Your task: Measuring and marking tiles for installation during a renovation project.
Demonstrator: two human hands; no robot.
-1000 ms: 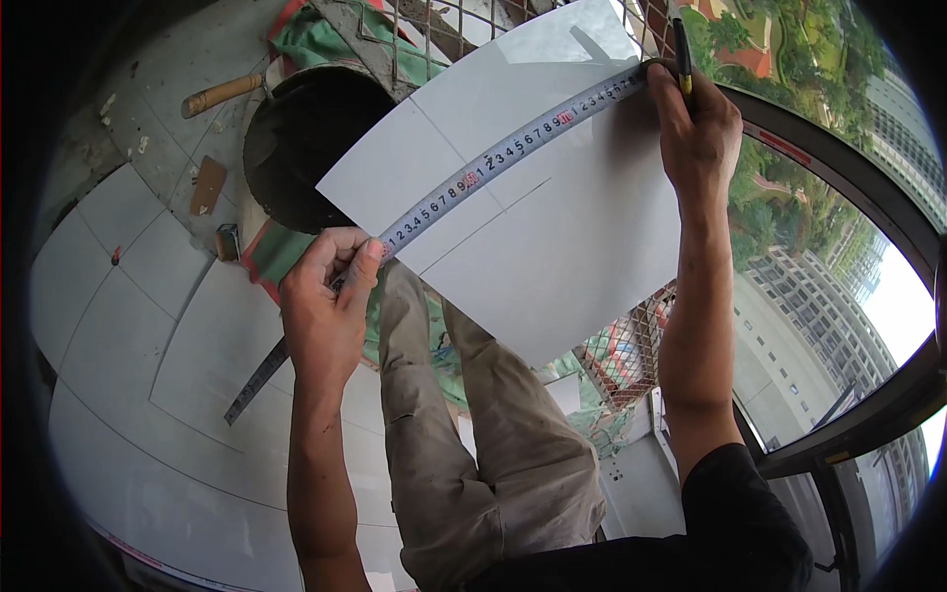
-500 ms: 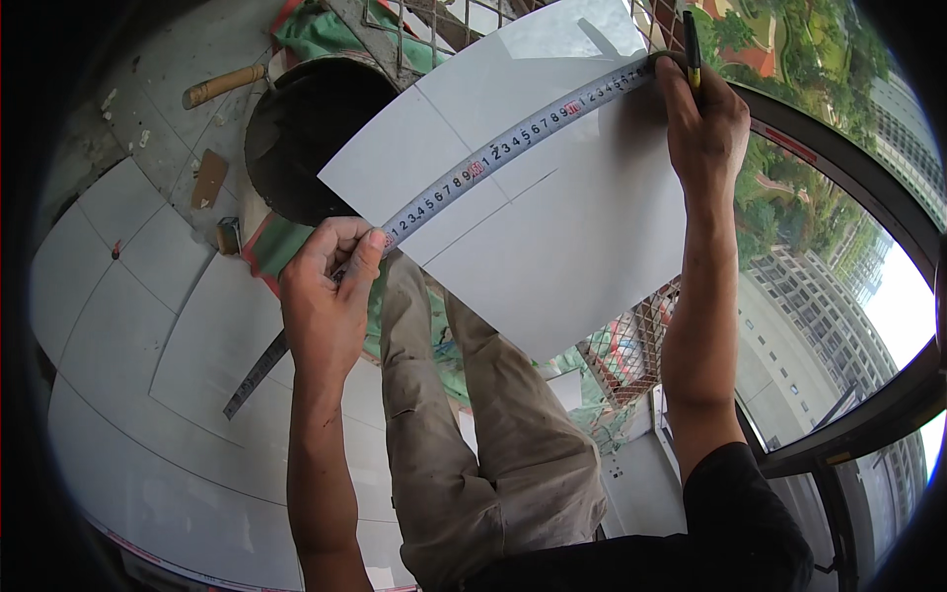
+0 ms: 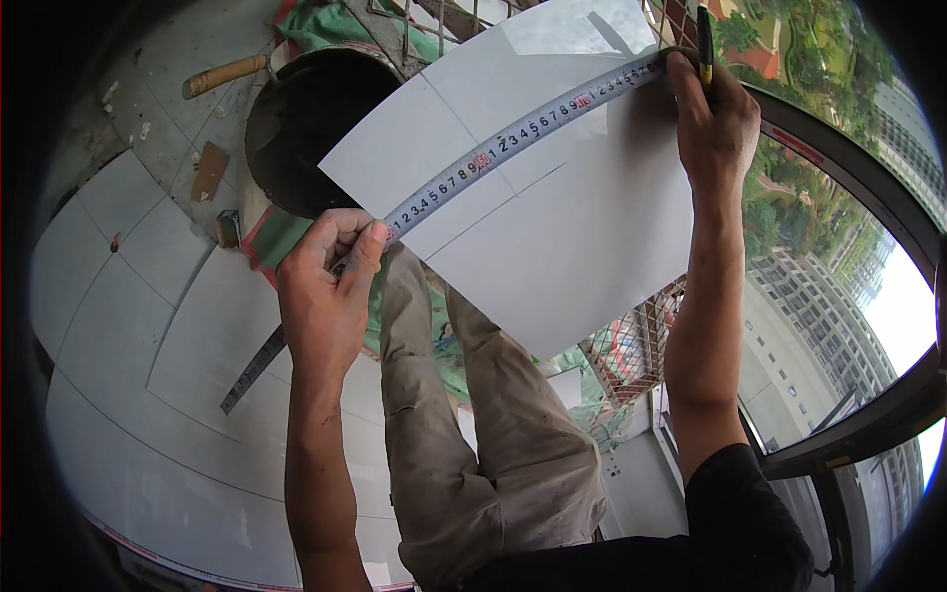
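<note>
A metal ruler lies across a large pale tile, slanting up to the right. My left hand pinches the ruler between thumb and fingers at the tile's left edge, and the ruler's tail hangs out below that hand. At the tile's far right edge my right hand is closed on the ruler's other end. A dark pen with a yellow band stands up from between its fingers. Thin dark lines are drawn on the tile's face.
Left of the tile stands a dark round bucket, a wooden-handled tool at its rim. White floor tiles spread at left, with a brown scrap nearby. A metal mesh is beneath the tile; a window is at right.
My right hand and the tile have shifted slightly to the right in view, the ruler still stretched between both hands. My left hand has barely moved.
</note>
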